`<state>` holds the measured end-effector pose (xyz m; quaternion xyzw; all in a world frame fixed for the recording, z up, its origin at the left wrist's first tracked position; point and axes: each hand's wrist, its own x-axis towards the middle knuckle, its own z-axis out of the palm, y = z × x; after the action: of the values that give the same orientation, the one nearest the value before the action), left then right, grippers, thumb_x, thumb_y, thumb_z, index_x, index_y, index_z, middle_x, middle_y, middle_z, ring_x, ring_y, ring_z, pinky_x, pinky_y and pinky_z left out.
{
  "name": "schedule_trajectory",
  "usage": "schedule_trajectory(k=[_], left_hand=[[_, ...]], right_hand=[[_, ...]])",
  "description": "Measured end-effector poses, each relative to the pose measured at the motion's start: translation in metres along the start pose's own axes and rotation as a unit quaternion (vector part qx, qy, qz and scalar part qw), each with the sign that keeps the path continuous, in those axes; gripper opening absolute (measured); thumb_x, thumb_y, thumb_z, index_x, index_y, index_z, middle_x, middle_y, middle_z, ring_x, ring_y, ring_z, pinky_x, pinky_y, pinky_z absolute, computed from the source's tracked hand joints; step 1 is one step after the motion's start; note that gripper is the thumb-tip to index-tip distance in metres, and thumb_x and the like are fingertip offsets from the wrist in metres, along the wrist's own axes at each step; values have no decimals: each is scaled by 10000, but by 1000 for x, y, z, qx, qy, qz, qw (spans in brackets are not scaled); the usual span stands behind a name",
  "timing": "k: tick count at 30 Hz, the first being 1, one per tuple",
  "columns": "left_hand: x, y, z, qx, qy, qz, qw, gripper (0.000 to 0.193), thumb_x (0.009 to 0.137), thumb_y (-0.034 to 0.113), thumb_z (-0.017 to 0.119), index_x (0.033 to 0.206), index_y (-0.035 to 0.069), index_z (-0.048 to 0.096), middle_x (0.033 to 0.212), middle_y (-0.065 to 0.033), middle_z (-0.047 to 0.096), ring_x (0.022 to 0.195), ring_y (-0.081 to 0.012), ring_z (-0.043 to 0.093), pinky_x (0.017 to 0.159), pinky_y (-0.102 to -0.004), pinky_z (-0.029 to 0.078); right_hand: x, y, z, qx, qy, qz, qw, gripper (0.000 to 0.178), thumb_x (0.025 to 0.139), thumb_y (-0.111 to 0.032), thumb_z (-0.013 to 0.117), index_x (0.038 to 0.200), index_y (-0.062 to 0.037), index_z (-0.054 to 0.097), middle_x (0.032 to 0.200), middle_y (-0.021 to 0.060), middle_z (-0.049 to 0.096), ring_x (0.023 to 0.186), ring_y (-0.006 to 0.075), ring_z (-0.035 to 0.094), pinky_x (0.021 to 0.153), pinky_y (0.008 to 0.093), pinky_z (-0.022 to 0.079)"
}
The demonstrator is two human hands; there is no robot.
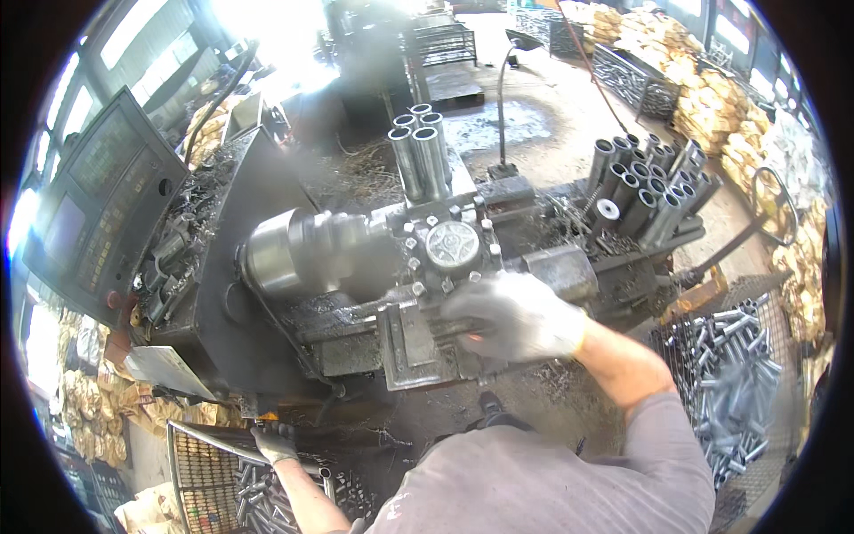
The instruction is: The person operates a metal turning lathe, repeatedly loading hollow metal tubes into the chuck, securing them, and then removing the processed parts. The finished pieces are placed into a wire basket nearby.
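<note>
My right hand [520, 319], in a pale glove with a dark palm, is over the front of the lathe's tool post [452, 245]. Motion smears its fingers, and whatever lies under them is hidden. To the left of it, the chuck [285, 252] and the part beside it are blurred, with a hazy patch above. Down at the lower left, my left hand [276, 441], gloved too, is at the front of the machine, above the rim of a wire basket [197, 472]. Its fingers look curled, but I cannot make out what they grip.
Several upright metal tubes [420, 156] stand behind the tool post. More tubes [654, 187] are bunched on the lathe's right end. A control panel [102, 205] rises at the left. Short cut tubes [734, 383] fill a mesh bin at the right. Full sacks [703, 107] line the far right.
</note>
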<state>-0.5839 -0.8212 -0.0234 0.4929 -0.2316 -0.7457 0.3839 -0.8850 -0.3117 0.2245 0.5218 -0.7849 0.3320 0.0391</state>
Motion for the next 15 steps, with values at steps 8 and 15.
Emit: schedule_trajectory(k=[8,15], left_hand=[[-42,-158,-9,185,-102,-37,977,134,1003,294,619,934,180,605,848,-3,601,749,-185,560,657,-349,434],[-74,-210,-81,285,-64,57,955,126,979,190,631,1020,75,660,871,-78,675,752,-243,659,676,-441,573]], right_hand=[[245,134,88,-105,-509,118,846,427,741,-266,856,1096,-33,812,997,137,817,911,244,768,781,391,612],[258,100,80,133,-176,-101,970,261,791,-133,788,1047,-85,809,1010,166,797,883,289,755,815,415,609]])
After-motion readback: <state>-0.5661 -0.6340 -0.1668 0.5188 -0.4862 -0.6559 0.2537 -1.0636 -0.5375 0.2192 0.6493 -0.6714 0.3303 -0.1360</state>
